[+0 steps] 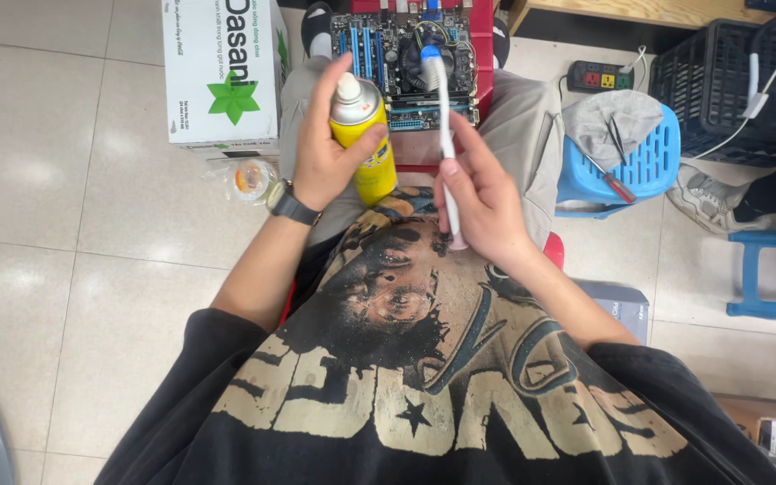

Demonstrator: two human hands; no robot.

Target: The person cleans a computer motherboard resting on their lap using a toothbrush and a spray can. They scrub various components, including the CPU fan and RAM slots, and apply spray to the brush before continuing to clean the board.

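Note:
My left hand (327, 153) grips a yellow spray can (365, 135) with a silver top and white nozzle, held upright over my lap. My right hand (480, 193) holds a white toothbrush (446, 135) with its bristled head pointing away from me. The brush head hovers over the fan area of a computer motherboard (406, 58), which rests on a red stool (480, 36) in front of my knees. The can sits just left of the brush, near the board's front edge.
A white cardboard box (222, 72) stands on the tiled floor at the left, with a tape roll (251, 180) beside it. A blue stool (648, 162) at the right carries a cloth, tweezers and a screwdriver (608, 180). A power strip (604, 76) and black crate (738, 81) lie beyond.

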